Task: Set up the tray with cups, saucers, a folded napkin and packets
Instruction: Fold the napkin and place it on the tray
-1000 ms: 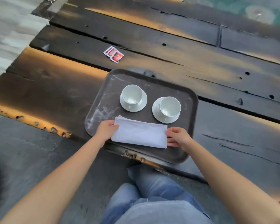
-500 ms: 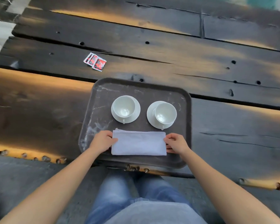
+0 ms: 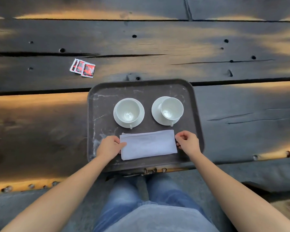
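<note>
Two white cups stand on their saucers in the upper half of the dark tray [image 3: 97,114], the left cup [image 3: 128,110] and the right cup [image 3: 172,108] side by side. Below them, in the lower part of the tray, lies the folded napkin [image 3: 148,144]. The left hand [image 3: 110,147] touches its left edge with the thumb on top, fingers curled. The right hand [image 3: 187,142] is at the right edge, fingers bent, and I cannot tell if they pinch the cloth. Three red packets [image 3: 82,68] lie on the wooden counter [image 3: 40,123] at the upper left of the frame, apart from the tray.
</note>
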